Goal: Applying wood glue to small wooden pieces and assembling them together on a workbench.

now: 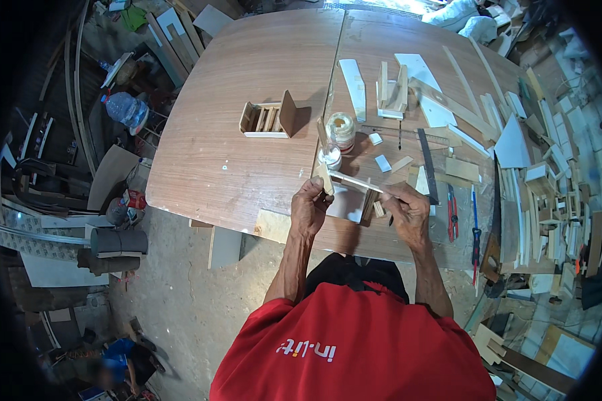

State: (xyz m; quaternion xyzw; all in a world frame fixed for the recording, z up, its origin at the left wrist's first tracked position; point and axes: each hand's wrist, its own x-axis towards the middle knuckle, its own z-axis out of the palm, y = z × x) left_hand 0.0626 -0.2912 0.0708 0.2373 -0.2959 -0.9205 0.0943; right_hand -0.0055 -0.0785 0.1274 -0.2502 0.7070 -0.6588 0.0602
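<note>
My left hand (309,206) pinches a small flat wooden piece (325,180) upright near the table's front edge. In my right hand (408,208) is a slim pale brush-like stick (356,180), its far end reaching the wooden piece. Whether that end has bristles is too small to tell. Just beyond my left hand stands a small white-filled jar (330,159), and behind it a larger open glass jar (341,131) with whitish residue. Below the stick lie a white panel (346,203) and some thin wood strips (368,206).
A small slatted wooden model (267,120) sits left of the jars on the wooden table (221,87). Red-handled pliers (453,214), a blue screwdriver (475,237) and a dark curved strip (427,160) lie to the right, beside many offcuts. Another person (124,361) is at lower left.
</note>
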